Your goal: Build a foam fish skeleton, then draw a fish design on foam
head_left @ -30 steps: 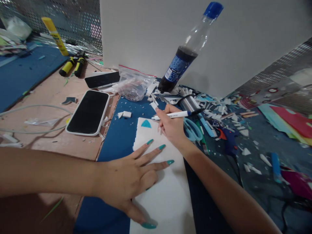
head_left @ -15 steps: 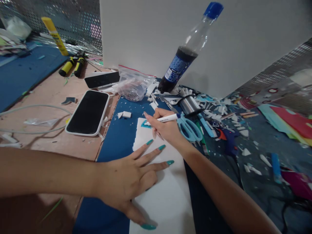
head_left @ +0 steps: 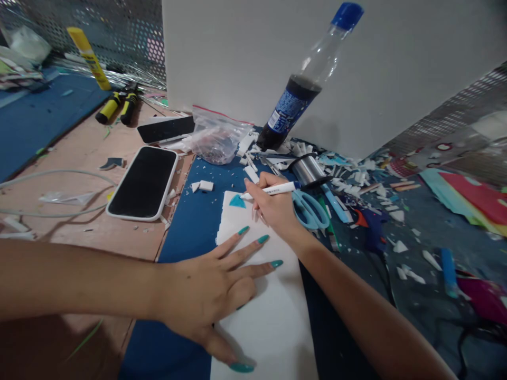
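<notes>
My left hand [head_left: 214, 290] lies with fingers spread on a white foam board or sheet [head_left: 273, 311], which rests on a blue mat [head_left: 178, 232]. Between the fingers of my right hand [head_left: 275, 203] is a white marker pen [head_left: 273, 190] with a dark blue end. Its tip is at the right edge of a small filled blue shape [head_left: 237, 201] near the sheet's far end. Light blue scissors [head_left: 311, 210] lie just right of my right hand, partly hidden by it. Both hands touch the sheet.
A cola bottle [head_left: 291, 105] leans at the back, beside a wire spool [head_left: 308, 171] and heaped white scraps. Left of the mat are a phone [head_left: 142, 183], a zip bag [head_left: 216, 140], pliers [head_left: 118, 105] and a glue stick [head_left: 89, 58]. A glue gun [head_left: 374, 229] lies at right.
My right hand and the marker have shifted slightly right. The blue shape, earlier an outline with white inside, now looks filled in. My left hand has stayed still.
</notes>
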{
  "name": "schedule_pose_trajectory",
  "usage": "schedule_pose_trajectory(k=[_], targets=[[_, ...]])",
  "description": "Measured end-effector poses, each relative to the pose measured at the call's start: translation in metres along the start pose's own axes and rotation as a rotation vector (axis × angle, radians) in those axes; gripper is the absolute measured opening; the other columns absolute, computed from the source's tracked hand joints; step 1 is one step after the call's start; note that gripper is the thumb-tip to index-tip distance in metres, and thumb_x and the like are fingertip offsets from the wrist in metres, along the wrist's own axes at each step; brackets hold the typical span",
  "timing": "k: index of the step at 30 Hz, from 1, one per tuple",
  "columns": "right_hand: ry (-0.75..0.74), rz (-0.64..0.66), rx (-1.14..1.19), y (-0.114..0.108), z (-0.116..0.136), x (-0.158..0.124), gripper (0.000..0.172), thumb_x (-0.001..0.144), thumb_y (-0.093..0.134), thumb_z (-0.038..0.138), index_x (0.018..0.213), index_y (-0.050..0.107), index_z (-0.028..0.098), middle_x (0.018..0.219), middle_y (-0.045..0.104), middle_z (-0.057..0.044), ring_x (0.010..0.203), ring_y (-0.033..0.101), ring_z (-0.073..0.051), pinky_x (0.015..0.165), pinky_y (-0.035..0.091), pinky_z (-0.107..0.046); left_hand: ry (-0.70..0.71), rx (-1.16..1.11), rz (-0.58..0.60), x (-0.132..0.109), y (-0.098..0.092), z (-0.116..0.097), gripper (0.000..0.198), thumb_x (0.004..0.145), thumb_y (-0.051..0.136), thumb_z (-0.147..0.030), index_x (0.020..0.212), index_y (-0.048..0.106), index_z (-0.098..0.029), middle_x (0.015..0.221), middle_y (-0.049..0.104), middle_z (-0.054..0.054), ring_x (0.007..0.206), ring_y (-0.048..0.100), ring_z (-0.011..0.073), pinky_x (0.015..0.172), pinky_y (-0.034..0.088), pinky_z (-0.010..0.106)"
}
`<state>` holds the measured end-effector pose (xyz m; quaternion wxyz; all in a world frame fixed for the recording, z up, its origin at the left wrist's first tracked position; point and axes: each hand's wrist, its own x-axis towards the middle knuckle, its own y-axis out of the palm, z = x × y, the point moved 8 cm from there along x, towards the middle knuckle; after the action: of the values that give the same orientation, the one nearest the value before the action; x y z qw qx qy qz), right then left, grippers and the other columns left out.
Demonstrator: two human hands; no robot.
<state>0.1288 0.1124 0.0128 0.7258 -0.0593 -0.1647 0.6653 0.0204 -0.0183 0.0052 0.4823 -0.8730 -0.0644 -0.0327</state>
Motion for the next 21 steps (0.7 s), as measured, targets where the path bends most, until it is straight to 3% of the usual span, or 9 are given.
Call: schedule_pose_trajectory(k=[11,21], targets=[[0.027,0.005,0.095,-0.001,-0.007,0.003,0.044,0.080,0.063,0.025,0.050,0.030,0.021,0.036,0.036,0.010,0.032,0.032,-0.005,0.035,0.028,-0.019,0.003,-0.026,-0.020,-0.001,0.000,0.000,0.057,0.082,0.055,-0.056,0.112,0.053,-0.008,0.153,0.028,0.021,0.145,0.001,0.0410,0.115,0.002,0.062],[0.047,0.237,0.098,0.017,0.008,-0.005,0.042,0.079,0.070,0.033,0.050,0.042,0.021,0.038,0.040,0.009,0.032,0.042,-0.006,0.032,0.029,-0.019,0.001,-0.023,-0.026,-0.001,-0.001,0.001,0.062,0.082,0.053,-0.058,0.117,0.053,-0.007,0.153,0.028,0.021,0.145,0.001,0.0406,0.116,0.005,0.060]])
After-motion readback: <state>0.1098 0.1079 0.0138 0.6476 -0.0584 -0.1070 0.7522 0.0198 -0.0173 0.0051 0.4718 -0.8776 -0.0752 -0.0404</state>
